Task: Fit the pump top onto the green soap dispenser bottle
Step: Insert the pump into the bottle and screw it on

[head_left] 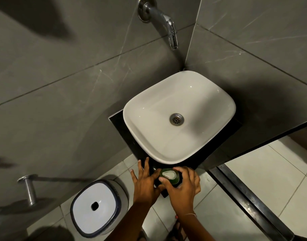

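The green soap dispenser bottle (173, 180) stands on the near corner of the black counter (125, 133), just in front of the basin. A pale pump top (168, 174) sits on its neck, seen from above. My right hand (182, 185) wraps around the bottle from the right, with fingers curled over its near and far sides. My left hand (145, 180) lies flat on the counter to the left of the bottle, fingers spread, its thumb side touching the bottle. The lower part of the bottle is hidden by my hands.
A white basin (179, 117) with a metal drain fills the counter in the wall corner. A chrome tap (166, 21) juts from the grey tiled wall above it. A white bin (95, 206) stands on the floor at the lower left, beside a chrome wall rail (29, 188).
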`<state>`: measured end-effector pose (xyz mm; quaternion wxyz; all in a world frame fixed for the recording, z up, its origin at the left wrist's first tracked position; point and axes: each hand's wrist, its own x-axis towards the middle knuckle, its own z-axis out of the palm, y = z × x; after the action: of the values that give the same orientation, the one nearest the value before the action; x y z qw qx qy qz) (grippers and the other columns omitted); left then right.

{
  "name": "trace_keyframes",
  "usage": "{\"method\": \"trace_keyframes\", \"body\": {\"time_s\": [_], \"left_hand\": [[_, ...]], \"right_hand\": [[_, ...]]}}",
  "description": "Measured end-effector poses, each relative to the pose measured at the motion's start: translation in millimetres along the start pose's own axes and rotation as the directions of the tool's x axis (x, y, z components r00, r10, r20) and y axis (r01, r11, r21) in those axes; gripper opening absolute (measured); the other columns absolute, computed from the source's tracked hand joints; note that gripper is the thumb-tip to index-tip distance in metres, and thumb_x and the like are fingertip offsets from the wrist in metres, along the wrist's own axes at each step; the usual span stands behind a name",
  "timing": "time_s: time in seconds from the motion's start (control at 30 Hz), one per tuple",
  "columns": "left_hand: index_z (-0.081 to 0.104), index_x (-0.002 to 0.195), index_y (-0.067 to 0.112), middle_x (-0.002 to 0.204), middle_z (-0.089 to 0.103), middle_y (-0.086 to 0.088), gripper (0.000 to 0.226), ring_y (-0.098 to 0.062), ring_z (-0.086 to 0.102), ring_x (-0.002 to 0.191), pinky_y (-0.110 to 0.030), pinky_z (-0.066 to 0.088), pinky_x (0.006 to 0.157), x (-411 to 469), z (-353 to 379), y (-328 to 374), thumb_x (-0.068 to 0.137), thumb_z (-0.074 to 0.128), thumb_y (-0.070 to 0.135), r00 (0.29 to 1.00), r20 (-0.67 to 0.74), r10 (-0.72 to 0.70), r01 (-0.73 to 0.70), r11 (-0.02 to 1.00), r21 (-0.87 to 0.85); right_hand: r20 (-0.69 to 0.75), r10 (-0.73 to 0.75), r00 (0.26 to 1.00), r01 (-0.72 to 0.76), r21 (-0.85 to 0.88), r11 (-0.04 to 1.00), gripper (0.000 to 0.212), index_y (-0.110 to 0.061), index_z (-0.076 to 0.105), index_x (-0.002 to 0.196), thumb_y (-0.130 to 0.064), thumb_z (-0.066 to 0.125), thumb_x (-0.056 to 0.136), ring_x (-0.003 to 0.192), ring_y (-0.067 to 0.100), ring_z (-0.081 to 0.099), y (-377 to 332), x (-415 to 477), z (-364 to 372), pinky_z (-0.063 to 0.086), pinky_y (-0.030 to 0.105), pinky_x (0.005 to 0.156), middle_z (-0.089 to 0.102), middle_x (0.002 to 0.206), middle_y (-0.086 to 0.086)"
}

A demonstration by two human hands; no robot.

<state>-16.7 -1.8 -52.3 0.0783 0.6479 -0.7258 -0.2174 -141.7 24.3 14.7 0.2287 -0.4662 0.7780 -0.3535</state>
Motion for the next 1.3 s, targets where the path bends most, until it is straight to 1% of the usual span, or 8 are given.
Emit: {"method": "trace_keyframes", "body": {"time_s": [0.13, 0.33, 0.5, 0.73, 0.9, 1.07, 1.17, 1.3], "left_hand": [[0.050, 0.130, 0.041, 0.161, -0.004, -0.001, 0.080, -0.027, -0.022, 0.143, -0.061, -0.012, 0.113, -1, -2, 2, 0.070, 0.023, 0.085, 1.000, -0.019, 0.012, -0.012, 1.000, -0.010], [0.058, 0.119, 0.038, 0.162, -0.001, -0.002, 0.047, -0.026, -0.021, 0.144, -0.067, -0.003, 0.113, -2, 2, -1, 0.075, 0.063, 0.056, 1.000, 0.008, -0.015, 0.015, 1.000, -0.020], [0.051, 0.127, 0.043, 0.161, -0.002, 0.000, 0.069, -0.026, -0.021, 0.144, -0.062, -0.009, 0.113, -2, 3, 0, 0.073, 0.032, 0.080, 0.999, -0.040, 0.008, -0.008, 1.000, -0.016], [0.054, 0.125, 0.040, 0.161, 0.001, -0.002, 0.060, -0.027, -0.017, 0.145, -0.065, -0.004, 0.113, -1, 7, -4, 0.073, 0.042, 0.069, 0.999, -0.036, 0.003, -0.003, 1.000, -0.013], [0.050, 0.129, 0.042, 0.161, 0.001, -0.002, 0.083, -0.027, -0.018, 0.145, -0.063, -0.008, 0.112, -1, 6, -2, 0.070, 0.015, 0.089, 0.997, -0.072, 0.029, -0.031, 0.999, -0.025], [0.058, 0.122, 0.037, 0.160, 0.002, -0.001, 0.085, -0.028, -0.014, 0.145, -0.067, -0.001, 0.112, -1, 4, -1, 0.073, 0.011, 0.087, 0.996, -0.081, 0.023, -0.026, 0.999, -0.042], [0.058, 0.122, 0.037, 0.160, 0.002, -0.001, 0.066, -0.029, -0.013, 0.145, -0.067, 0.000, 0.112, -2, 4, 0, 0.074, 0.032, 0.075, 0.998, -0.058, 0.010, -0.012, 0.999, -0.035], [0.052, 0.128, 0.040, 0.161, 0.004, -0.002, 0.078, -0.026, -0.018, 0.145, -0.062, -0.010, 0.111, -2, 5, -2, 0.073, 0.022, 0.086, 0.997, -0.070, 0.030, -0.033, 0.999, -0.036]], "right_hand": [[-0.023, -0.056, 0.998, 0.057, 0.026, 0.998, 0.035, -0.053, 0.060, 0.091, -0.045, 0.081, 0.064, 0.134, 0.020, 0.037, 4, 1, -4, 0.022, 0.050, 0.107, 0.054, 0.119, -0.022], [-0.038, 0.086, 0.996, -0.086, -0.007, 0.996, 0.048, -0.030, 0.053, 0.081, -0.055, 0.082, 0.051, 0.122, 0.024, 0.043, -9, 5, 4, 0.030, 0.052, 0.099, 0.056, 0.108, -0.009], [-0.032, -0.041, 0.999, 0.042, 0.041, 0.998, 0.038, -0.050, 0.061, 0.094, -0.046, 0.080, 0.062, 0.136, 0.016, 0.033, 6, 0, -1, 0.019, 0.049, 0.108, 0.053, 0.123, -0.022], [-0.018, 0.064, 0.998, -0.065, -0.015, 0.998, 0.052, -0.029, 0.054, 0.090, -0.055, 0.081, 0.054, 0.129, 0.026, 0.041, -5, 4, 3, 0.029, 0.056, 0.104, 0.058, 0.118, -0.005], [0.022, -0.060, 0.998, 0.059, 0.048, 0.997, 0.044, -0.059, 0.055, 0.092, -0.044, 0.082, 0.062, 0.142, 0.012, 0.024, 3, 2, -4, 0.013, 0.048, 0.112, 0.050, 0.131, -0.023], [-0.004, 0.050, 0.999, -0.049, 0.013, 0.999, 0.043, -0.032, 0.054, 0.079, -0.046, 0.086, 0.053, 0.127, 0.026, 0.041, -8, 7, 1, 0.029, 0.056, 0.102, 0.058, 0.109, -0.007], [0.007, 0.041, 0.999, -0.041, 0.019, 0.999, 0.043, -0.034, 0.059, 0.088, -0.050, 0.081, 0.055, 0.128, 0.023, 0.040, -5, 3, 0, 0.028, 0.056, 0.103, 0.058, 0.114, -0.008], [0.004, -0.023, 1.000, 0.023, 0.039, 0.999, 0.035, -0.039, 0.069, 0.093, -0.047, 0.076, 0.059, 0.130, 0.025, 0.040, 2, 2, -6, 0.028, 0.056, 0.105, 0.056, 0.115, -0.018]]}}
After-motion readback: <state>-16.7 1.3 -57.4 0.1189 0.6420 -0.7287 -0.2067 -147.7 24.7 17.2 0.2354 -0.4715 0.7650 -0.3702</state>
